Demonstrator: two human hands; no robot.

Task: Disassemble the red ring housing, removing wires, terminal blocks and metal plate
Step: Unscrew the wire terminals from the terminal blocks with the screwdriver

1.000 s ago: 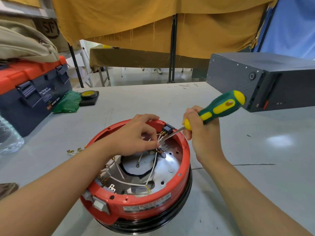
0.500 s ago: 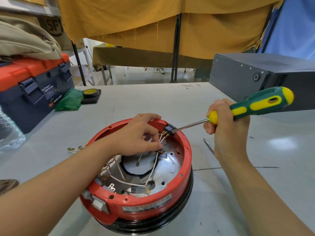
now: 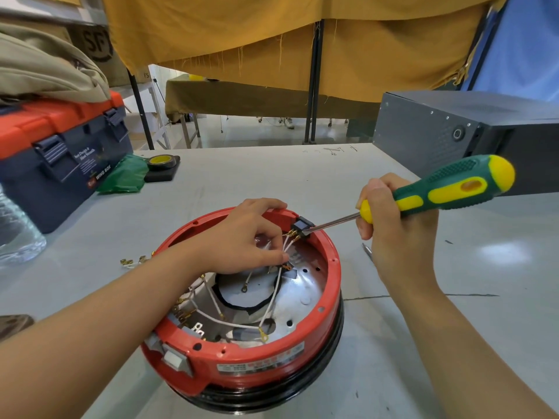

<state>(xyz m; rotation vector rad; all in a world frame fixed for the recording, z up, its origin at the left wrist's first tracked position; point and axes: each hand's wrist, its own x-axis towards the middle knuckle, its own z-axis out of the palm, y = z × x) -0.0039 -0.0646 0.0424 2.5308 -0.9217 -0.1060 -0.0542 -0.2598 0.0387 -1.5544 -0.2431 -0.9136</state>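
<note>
Bench: pale grey, glossy bench [image 3: 302,182], few scuffs, dark line at 3 o'clock of housing.
Room: mustard-yellow cloth curtain [image 3: 272,34] hangs behind; blue panel at 1 o'clock.
Around: red-lidded navy plastic toolbox [image 3: 63,152] at 10 o'clock; dark grey metal box [image 3: 447,128] at 2 o'clock.
Housing: round red plastic ring housing on black base [image 3: 251,355], bench centre, open side up, axis vertical; label faces 6 o'clock.
Inside: perforated silver metal plate [image 3: 305,285], thin white wires [image 3: 276,294].
Block: small black terminal block [image 3: 301,226] on rim at 1 o'clock.
L hand: left hand [image 3: 242,240] pinching wires, fingers closed.
R hand: right hand [image 3: 393,225] gripping green-and-yellow-handled screwdriver [image 3: 453,186]; long axis runs 2→8 o'clock, tip at block.
</note>
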